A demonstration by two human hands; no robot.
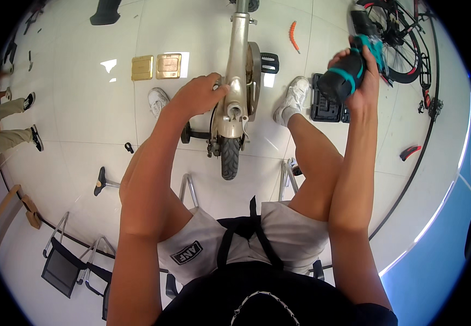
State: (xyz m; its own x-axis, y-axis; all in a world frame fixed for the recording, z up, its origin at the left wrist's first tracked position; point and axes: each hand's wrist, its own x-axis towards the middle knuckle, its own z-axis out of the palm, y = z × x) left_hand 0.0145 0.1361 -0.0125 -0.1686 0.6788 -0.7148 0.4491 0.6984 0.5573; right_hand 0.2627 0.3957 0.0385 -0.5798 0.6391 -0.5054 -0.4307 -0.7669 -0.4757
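The left hand (200, 93) rests against the side of a beige folding bicycle frame (237, 81), fingers touching the tube just above its small black wheel (229, 157). The right hand (361, 81) is raised well to the right of the frame, gripping a teal-and-black cordless drill (349, 65). Below that hand, on the white tiled floor (83, 108), lies an open black tool case (326, 103). Beyond the right hand stands a red-and-black bicycle (403, 43).

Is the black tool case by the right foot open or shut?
Open: the black tool case lies flat on the floor, its moulded inner compartments facing up.
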